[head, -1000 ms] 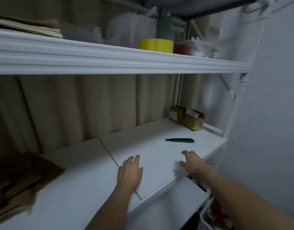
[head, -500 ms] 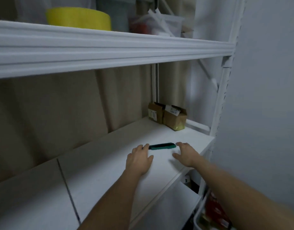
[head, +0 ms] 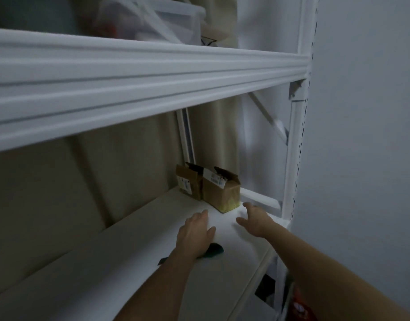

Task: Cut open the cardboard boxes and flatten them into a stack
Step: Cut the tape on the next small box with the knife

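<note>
Brown cardboard boxes [head: 220, 189] now sit just beyond your right hand [head: 255, 218]; your left hand [head: 196, 232], fingers relaxed and empty, has passed over the green cutter [head: 214, 249].

The lower shelf [head: 120, 269] lies open along its front edge. Overhead, the upper shelf beam [head: 130, 89] limits clearance. Two cardboard boxes [head: 211, 186] occupy the back right corner, touching each other. The white upright [head: 292, 158] and its diagonal brace [head: 269, 117] close the right end. A green knife [head: 214, 250] lies under the left wrist.
</note>
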